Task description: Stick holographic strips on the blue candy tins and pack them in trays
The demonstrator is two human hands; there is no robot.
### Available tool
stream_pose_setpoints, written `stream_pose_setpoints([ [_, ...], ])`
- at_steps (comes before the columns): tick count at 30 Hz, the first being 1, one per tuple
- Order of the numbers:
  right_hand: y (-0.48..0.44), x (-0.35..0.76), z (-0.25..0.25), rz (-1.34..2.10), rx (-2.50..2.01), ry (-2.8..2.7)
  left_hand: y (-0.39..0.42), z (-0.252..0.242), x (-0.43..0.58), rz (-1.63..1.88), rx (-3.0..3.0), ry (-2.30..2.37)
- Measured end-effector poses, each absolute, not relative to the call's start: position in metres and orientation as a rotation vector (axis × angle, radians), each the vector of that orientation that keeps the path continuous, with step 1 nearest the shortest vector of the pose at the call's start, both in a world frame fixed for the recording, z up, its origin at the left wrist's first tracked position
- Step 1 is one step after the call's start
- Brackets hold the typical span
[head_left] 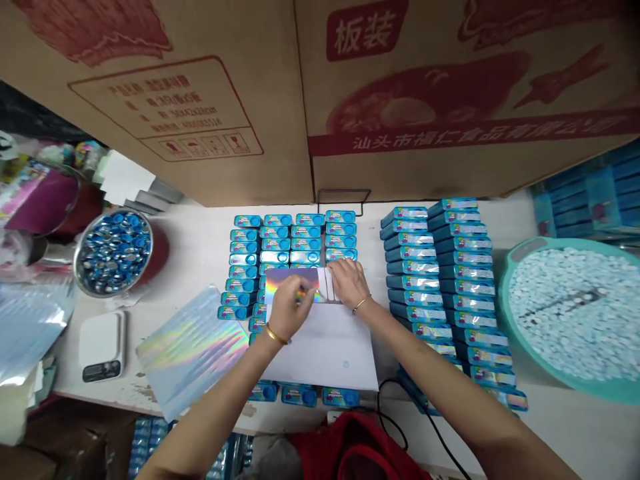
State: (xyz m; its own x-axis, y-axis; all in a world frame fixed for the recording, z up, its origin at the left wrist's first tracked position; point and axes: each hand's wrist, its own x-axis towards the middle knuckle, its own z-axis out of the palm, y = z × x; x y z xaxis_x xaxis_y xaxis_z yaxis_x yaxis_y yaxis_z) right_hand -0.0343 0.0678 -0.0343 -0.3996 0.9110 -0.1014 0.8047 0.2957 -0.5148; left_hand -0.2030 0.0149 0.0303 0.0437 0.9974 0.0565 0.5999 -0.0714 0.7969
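A rainbow-shiny sticker sheet (291, 275) lies on a larger white sheet (325, 347), over rows of small blue boxes. Near its right end, pale bare strips (329, 285) show on the backing. My left hand (289, 308) is closed in a pinch above the sticker sheet. A small thin thing sticks out from its fingertips, too blurred to name. At the sheet's right edge my right hand (349, 281) grips it, fingers bent and close together. Blue boxes (341, 230) with printed labels stand in columns just beyond both hands.
Two long rows of blue boxes (413, 267) stand at right, beside a turquoise basin (505, 293) of small pale pieces. At left are a bowl of blue-silver pieces (116, 252), a white scale (101, 337) and another shiny sheet (193, 350). Tall cartons (240, 180) wall off the back.
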Motion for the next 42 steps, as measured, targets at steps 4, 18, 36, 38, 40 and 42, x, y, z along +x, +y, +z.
stream_pose_setpoints([
  [4, 0.066, -0.029, -0.028, 0.793, -1.455, -2.057, 0.051, 0.044, -0.197, 1.229, 1.028, 1.603],
  [18, 0.162, -0.012, -0.008, 0.972, -1.547, -1.403, 0.17, 0.004, -0.167, 1.098, 0.904, 1.589],
  [36, 0.182, 0.002, -0.046, 0.737, -1.683, -1.607, 0.187, -0.016, -0.145, 1.062, 1.24, 1.757],
  [38, 0.188, 0.003, -0.049, 0.743, -1.688, -1.548, 0.2, -0.014, -0.143, 0.943, 1.27, 1.885],
  [40, 0.194, 0.003, -0.053, 0.756, -1.699, -1.516, 0.208, -0.014, -0.139, 0.811, 1.298, 2.015],
  [42, 0.198, 0.004, -0.057, 0.783, -1.703, -1.514, 0.21, -0.016, -0.135, 0.712, 1.319, 2.104],
])
